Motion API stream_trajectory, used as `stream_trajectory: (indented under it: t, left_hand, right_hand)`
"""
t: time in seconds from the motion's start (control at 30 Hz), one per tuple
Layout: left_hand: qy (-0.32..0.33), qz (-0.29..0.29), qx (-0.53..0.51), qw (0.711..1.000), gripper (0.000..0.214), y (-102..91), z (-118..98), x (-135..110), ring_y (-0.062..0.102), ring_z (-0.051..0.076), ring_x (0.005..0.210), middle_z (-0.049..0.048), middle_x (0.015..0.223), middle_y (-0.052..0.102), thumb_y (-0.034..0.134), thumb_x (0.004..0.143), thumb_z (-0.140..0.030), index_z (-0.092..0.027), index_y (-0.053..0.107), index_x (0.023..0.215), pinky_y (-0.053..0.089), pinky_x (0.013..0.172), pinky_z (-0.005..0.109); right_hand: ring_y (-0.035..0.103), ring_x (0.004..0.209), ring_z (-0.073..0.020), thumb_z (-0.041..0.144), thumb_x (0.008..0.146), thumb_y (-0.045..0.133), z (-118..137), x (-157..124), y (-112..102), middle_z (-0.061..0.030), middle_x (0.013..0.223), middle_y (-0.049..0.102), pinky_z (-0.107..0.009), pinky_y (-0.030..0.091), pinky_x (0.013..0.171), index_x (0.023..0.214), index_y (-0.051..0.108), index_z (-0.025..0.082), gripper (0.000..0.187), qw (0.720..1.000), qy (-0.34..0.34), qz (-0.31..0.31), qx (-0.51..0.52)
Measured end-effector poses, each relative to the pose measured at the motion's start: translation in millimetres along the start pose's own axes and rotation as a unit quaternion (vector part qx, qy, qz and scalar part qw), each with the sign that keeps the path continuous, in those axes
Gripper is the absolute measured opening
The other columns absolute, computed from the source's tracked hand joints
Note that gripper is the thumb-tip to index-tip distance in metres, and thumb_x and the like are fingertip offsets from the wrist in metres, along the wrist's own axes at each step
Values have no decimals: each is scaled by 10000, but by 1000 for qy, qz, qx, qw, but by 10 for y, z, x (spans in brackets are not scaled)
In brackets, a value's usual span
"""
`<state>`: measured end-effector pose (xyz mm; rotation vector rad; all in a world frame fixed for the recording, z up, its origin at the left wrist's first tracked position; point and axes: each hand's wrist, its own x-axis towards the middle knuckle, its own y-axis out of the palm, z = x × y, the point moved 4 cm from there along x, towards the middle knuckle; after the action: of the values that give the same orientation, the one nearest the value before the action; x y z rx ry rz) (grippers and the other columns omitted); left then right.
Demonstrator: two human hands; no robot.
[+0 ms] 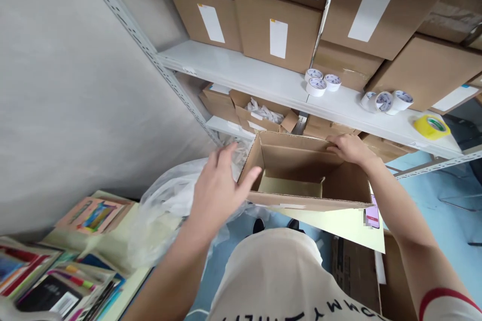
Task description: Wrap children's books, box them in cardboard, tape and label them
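- While our left forearm extends to their right, notebooks and pens [77,283] crowd the lower left corner.
- Just beyond them we see a pack with a colourful front [96,214] lying on a pale surface.
- Next comes a crumpled clear plastic bag [165,198], partly behind our left forearm.
- Our left hand [218,185] is spread, thumb away from the fingers, at the left end of the cardboard box; whether the thumb touches it, we cannot tell.
- That cardboard box [301,161] sits between our hands, its top open towards us, above a pale yellow tabletop [339,225].
- Behind it, white tape rolls [316,87] stand on a shelf [241,70].
- Our right hand [350,148] pinches the box's far rim near its right end, fingers curled over the edge.
- Below that wrist we have a phone [372,214] on the tabletop.
- Farthest right, a yellow tape roll [432,127] lies on the shelf.
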<state>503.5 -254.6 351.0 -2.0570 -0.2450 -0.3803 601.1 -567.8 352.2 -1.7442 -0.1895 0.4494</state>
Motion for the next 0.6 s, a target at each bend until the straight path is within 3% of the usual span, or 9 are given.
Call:
stream_trajectory:
  t: [0.1, 0.23, 0.37, 0.47, 0.53, 0.6]
  left_hand:
    - [-93, 137, 5, 986, 578, 58, 223, 194, 675, 265, 796, 101, 984, 717, 503, 847, -584, -170, 577, 1244, 476, 678, 352]
    - [-95, 236, -4, 967, 351, 153, 165, 321, 648, 236, 694, 42, 758, 702, 518, 826, -491, -212, 665, 979, 437, 604, 312]
    - [-79, 239, 36, 967, 203, 170, 124, 343, 565, 200, 573, 20, 600, 608, 456, 816, -299, -230, 574, 665, 360, 543, 299]
    - [-59, 224, 38, 972, 229, 168, 164, 323, 508, 179, 525, 6, 543, 551, 434, 817, -281, -235, 502, 603, 330, 524, 292]
    - [-55, 216, 37, 974, 245, 168, 205, 304, 486, 172, 509, -1, 516, 518, 429, 824, -289, -237, 459, 586, 325, 521, 291]
    - [-52, 210, 36, 976, 259, 173, 241, 291, 473, 168, 503, -5, 504, 493, 430, 826, -288, -239, 405, 573, 320, 519, 290]
  right_hand:
    - [670, 918, -275, 303, 952, 498, 4, 23, -1, -110, 990, 739, -310, 428, 700, 1140, 639, 214, 251, 1000, -5, 0, 0]
    - [677, 919, -274, 302, 944, 521, 5, 55, 1, -109, 984, 741, -312, 449, 712, 1117, 651, 216, 233, 1000, -10, -4, 15]
    - [669, 1017, -294, 292, 923, 549, -31, -47, -38, -111, 1108, 718, -374, 501, 835, 1199, 625, 217, 297, 996, 0, -51, 75]
    - [532, 1273, -323, 343, 882, 598, -92, -334, -42, -125, 1413, 537, -456, 477, 991, 1420, 440, 237, 570, 983, 16, -132, 126]
    - [444, 1358, -342, 418, 855, 621, -160, -586, 48, -136, 1531, 389, -498, 462, 1026, 1511, 281, 247, 758, 973, 63, -155, 162]
    - [496, 1312, -364, 498, 840, 617, -246, -823, 207, -164, 1549, 354, -510, 498, 981, 1535, 213, 233, 847, 953, 142, -156, 218]
